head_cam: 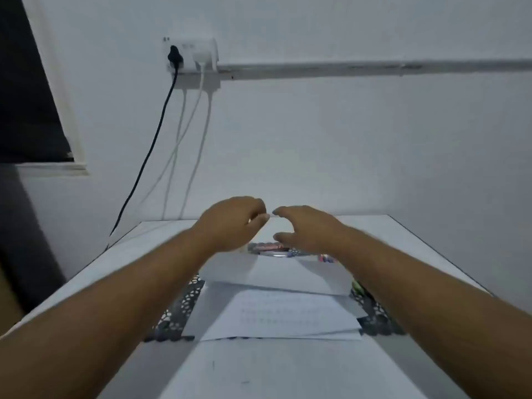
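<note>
Papers [276, 309] lay on a tray [184, 306] in the middle of the table [115, 269]. Over the tray's far end hung the left hand [230, 223], just beside the right hand [305, 228]. Behind the table, up left on the wall [345, 139], sat a socket [191, 54] with cables [149, 156] hanging below it.

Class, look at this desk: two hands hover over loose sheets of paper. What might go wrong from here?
1. The loose white paper sheets lie skewed on the black patterned mat; a lowering forearm may slide or crease them.
2. A small red-and-silver object, too blurred to identify, sits just below the right hand and left hand; a blind reach might knock it.
3. The black power cable hangs by the white table's left edge and could snag.
</note>
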The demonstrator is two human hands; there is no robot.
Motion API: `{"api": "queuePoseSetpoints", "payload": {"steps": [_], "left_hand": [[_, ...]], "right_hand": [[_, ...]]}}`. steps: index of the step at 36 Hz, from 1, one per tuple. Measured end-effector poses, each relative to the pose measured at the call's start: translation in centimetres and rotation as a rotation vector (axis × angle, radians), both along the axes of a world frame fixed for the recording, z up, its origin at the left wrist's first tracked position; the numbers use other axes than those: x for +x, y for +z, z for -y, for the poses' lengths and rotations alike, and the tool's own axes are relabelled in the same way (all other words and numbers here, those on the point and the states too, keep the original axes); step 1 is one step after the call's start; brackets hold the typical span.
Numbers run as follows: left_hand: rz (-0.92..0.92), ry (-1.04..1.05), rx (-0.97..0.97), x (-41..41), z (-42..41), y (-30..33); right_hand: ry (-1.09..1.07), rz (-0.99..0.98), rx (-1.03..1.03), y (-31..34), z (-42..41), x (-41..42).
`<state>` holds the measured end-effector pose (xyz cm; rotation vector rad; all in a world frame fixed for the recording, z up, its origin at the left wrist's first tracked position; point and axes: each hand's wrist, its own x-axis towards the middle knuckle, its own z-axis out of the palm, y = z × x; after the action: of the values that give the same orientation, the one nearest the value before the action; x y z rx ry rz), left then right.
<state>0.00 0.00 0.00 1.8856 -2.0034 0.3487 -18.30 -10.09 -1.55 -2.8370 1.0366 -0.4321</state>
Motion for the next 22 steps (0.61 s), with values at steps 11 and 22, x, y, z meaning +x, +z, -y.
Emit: {"api": "queuePoseSetpoints", "payload": {"steps": [11,22], "left_hand": [[0.000,0.034,0.414,-0.7,-2.6,-9.9],[-0.012,0.061,0.236,-2.4,-4.5,-12.0]], "right_hand": [[0.072,-0.114,0.188,-9.3,-3.9,-1.6],[0.194,-0.105,0.216,-12.0,-3.5,-3.2]]}}
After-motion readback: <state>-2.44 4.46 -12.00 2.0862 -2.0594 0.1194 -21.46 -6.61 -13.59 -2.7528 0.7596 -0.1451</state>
